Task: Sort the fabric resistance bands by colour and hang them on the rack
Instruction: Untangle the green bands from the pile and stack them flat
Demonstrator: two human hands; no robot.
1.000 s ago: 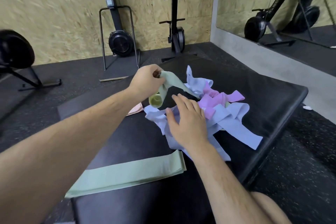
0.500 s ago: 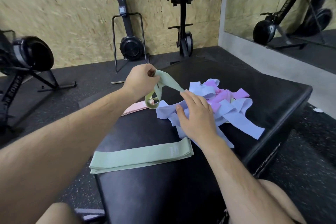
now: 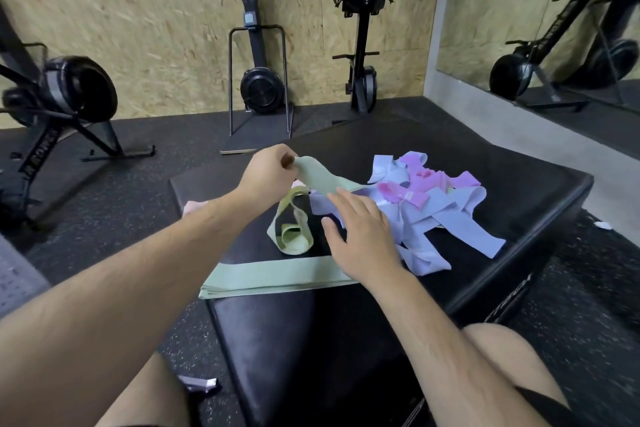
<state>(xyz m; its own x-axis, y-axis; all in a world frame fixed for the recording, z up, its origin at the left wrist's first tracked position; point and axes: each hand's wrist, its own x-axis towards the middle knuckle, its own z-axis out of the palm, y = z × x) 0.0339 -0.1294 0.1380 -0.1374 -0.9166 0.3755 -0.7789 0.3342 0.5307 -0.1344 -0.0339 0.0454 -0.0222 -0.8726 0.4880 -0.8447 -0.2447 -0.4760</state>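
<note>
Sorting underway. Left hand [image 3: 266, 177] pinches one green band [image 3: 322, 180] above the bench [image 3: 536, 191]; right hand [image 3: 360, 239], fingers straight, at the unsorted lilac-pink pile [image 3: 433, 204]. Green stack [image 3: 277, 276] lies near. No rack in view; nothing hung.

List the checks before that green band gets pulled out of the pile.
1. Grip of left hand on green band: ok, pinched at its end.
2. Flat right hand on pile: ok.
3. Band clear of pile: not ok, far end runs under lilac bands.
4. Flat green stack on bench: ok.
5. Reach to rack: cannot tell, not in view.
</note>
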